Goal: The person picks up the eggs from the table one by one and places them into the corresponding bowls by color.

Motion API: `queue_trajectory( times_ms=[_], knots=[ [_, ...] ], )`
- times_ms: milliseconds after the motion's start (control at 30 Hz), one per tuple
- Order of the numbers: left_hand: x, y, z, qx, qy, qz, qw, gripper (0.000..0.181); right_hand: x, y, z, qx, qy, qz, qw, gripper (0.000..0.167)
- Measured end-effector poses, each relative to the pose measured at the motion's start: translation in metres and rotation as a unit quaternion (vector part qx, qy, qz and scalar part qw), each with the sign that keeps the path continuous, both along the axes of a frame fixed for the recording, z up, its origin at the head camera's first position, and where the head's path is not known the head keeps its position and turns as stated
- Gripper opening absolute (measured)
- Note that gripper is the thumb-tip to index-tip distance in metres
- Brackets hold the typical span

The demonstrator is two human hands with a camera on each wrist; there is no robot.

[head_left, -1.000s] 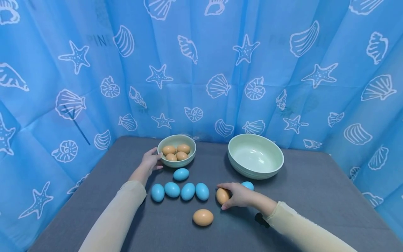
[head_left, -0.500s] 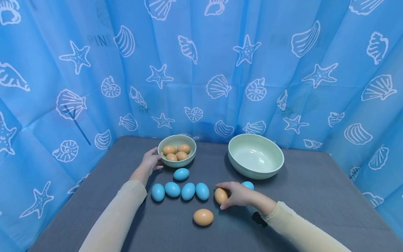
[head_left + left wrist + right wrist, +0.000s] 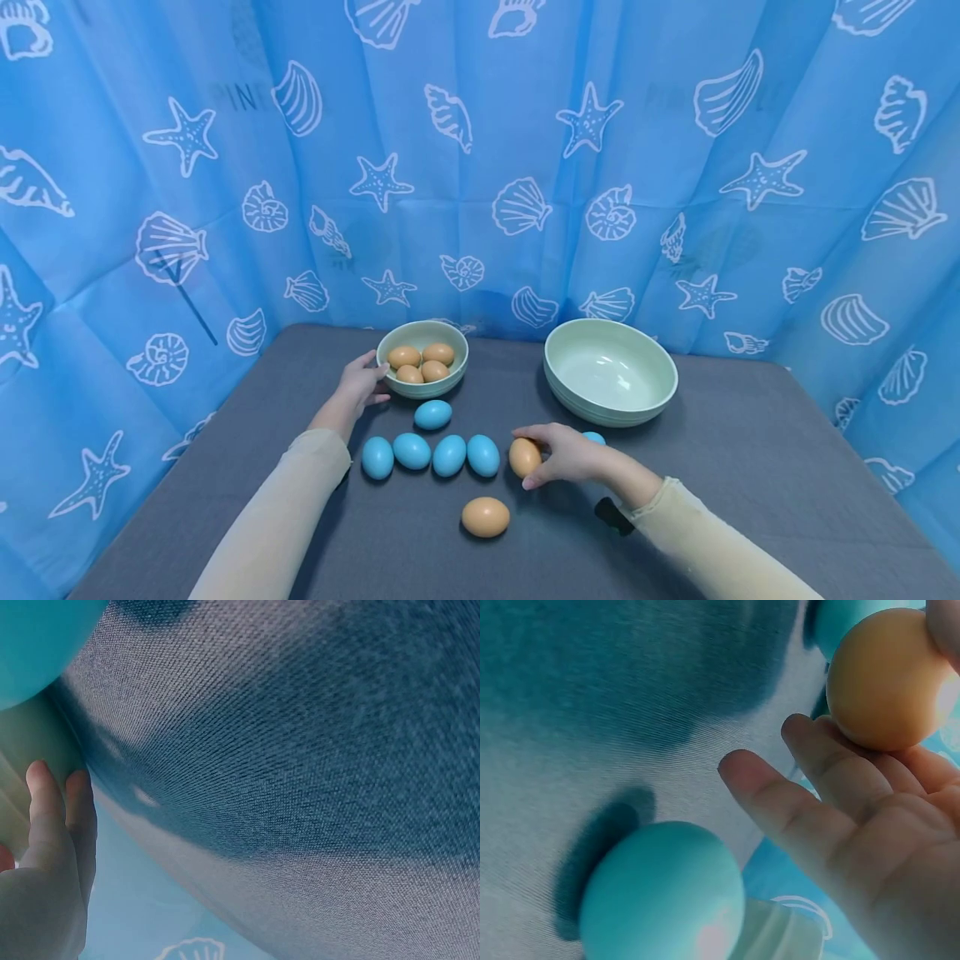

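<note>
**My right hand is pinching a smooth, light-brown egg**

In the head view I'm holding the light-brown egg just right of a row of four glossy turquoise eggs, above the grey cloth-covered surface; whether it is touching the cloth, I cannot tell. My hand is partly hiding another turquoise egg, while the right wrist view is showing a turquoise egg close up, almost whole. That view is also showing the palm side of my grip, with my little finger standing clear of the shell.

The held egg's long axis is running roughly away from me, its far end leaning slightly left. My fingers are covering its right side. Nearer me, a loose brown egg is lying with its long axis left to right.

My right forearm is slanting in from the lower right, my left from the lower left, both wearing cream sleeves. My left hand is gripping the left side of a small, round, pale-green bowl. Only the head view is showing the four brown eggs inside; the left wrist view is showing two fingers lying along the bowl's outer wall.
</note>
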State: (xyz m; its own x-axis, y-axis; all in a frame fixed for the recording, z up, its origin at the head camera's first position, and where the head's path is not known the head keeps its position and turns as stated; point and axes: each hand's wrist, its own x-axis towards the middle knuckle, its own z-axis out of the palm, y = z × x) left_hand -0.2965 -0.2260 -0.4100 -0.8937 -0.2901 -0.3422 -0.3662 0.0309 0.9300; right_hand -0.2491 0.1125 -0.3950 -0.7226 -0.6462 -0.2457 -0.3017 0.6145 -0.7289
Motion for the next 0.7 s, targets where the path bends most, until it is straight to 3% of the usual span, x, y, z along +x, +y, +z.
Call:
queue_trajectory(
  times_ms=[700],
  knots=[
    [0.001,0.001,0.001,0.0,0.002,0.0,1.0,0.057,-0.007,-0.006,0.018,-0.006,0.015,-0.01,0.9998,0.068]
  ],
)
